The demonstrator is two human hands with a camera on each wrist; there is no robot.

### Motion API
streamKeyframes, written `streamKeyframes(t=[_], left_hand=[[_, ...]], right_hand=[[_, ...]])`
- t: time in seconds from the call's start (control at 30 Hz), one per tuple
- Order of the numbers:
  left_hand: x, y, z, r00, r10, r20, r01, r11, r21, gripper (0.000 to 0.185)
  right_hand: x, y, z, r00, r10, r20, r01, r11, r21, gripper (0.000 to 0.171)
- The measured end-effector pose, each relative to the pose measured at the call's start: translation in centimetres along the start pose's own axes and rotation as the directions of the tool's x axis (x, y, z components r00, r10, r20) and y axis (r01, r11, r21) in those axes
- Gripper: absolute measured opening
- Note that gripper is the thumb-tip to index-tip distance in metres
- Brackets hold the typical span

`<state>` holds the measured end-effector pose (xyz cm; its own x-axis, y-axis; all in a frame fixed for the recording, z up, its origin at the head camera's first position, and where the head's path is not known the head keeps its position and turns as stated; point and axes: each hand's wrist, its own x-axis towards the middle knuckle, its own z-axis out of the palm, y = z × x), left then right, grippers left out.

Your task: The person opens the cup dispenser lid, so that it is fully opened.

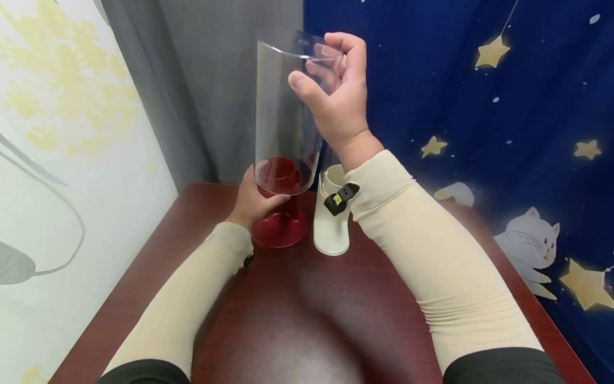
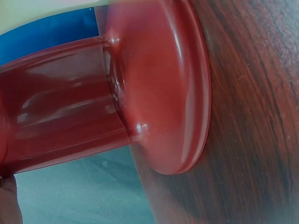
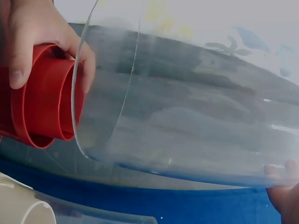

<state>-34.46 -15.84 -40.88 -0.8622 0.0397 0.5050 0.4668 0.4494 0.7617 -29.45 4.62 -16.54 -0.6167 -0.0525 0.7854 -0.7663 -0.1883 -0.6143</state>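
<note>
A red plastic stand (image 1: 280, 234) with a wide round foot rests on the table, and my left hand (image 1: 251, 200) grips it round its upper part. The left wrist view shows the stand's column (image 2: 56, 100) and its foot (image 2: 159, 93) on the wood. Above the stand, my right hand (image 1: 342, 101) holds a large clear cylinder (image 1: 283, 106) by its upper end, thumb on the near side and fingers round the rim. In the right wrist view, the cylinder's lower rim (image 3: 74, 112) is right at the stand's red collar (image 3: 44, 100).
Just right of the red stand is a cream-coloured holder (image 1: 332, 240) with a rounded foot. A clear tube (image 3: 103, 214) lies beside its ring in the right wrist view. Behind the brown table (image 1: 268, 320) hang a grey curtain (image 1: 206, 80) and a blue star-patterned curtain (image 1: 431, 90).
</note>
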Motion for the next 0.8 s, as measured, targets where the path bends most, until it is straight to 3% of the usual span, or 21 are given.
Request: streamKeyframes(t=[0.1,0.2,0.37,0.5,0.8], left_hand=[[0.2,-0.2,0.0,0.999,0.037,-0.021,-0.037,0.999,0.014,0.097],[0.3,-0.4,0.0,0.998,0.060,-0.034,-0.059,0.998,0.024,0.094],[0.0,-0.3,0.2,0.999,0.007,-0.032,-0.006,1.000,0.021,0.095],[-0.1,-0.2,0.4,0.999,-0.042,-0.020,0.042,0.999,0.015,0.099],[-0.1,0.0,0.0,0.998,-0.052,-0.033,0.053,0.999,0.013,0.097]], right_hand=[[-0.5,-0.3,-0.4,0.999,-0.025,0.020,0.025,1.000,-0.004,0.072],[-1.0,-0.5,-0.8,0.998,-0.049,0.025,0.049,0.999,0.011,0.085],[-2.4,-1.0,-1.5,0.998,-0.062,-0.002,0.062,0.994,0.090,0.116],[-3.9,-1.5,-2.4,0.999,-0.045,-0.002,0.045,0.994,0.104,0.112],[-7.1,-2.2,-4.9,0.999,-0.030,-0.014,0.031,0.996,0.078,0.097]])
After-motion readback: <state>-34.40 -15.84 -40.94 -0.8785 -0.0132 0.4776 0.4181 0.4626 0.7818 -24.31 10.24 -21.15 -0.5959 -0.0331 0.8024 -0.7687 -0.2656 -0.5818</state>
